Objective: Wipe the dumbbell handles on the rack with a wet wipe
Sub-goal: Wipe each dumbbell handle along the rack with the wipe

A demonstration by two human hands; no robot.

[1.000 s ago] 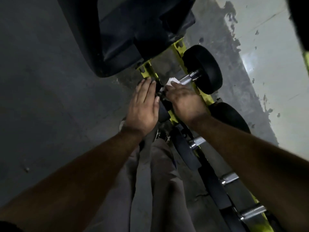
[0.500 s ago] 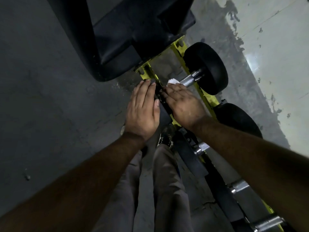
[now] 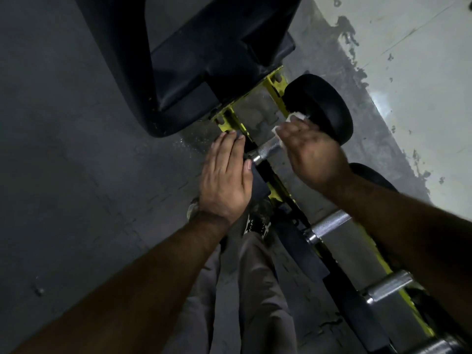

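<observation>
A yellow rack [image 3: 277, 190] carries several black dumbbells with knurled steel handles. My right hand [image 3: 314, 152] is curled over the far end of the top dumbbell's handle [image 3: 265, 149], holding a white wet wipe [image 3: 293, 118] against it, close to the far black weight head [image 3: 321, 106]. My left hand [image 3: 224, 180] lies flat, fingers straight, on the near black head of the same dumbbell. More handles show lower on the rack, one [image 3: 329, 226] just below and another [image 3: 388, 284] further down.
A black padded bench [image 3: 194, 60] stands close above the rack's end. Dark rubber floor [image 3: 76, 149] spreads to the left. A pale, stained wall [image 3: 421, 72] runs behind the rack. My grey trouser legs [image 3: 245, 290] and a shoe are beside the rack.
My right hand has slid with the wipe along the handle from the near end to the far weight head, baring the knurled steel. The left hand stays flat on the near head.
</observation>
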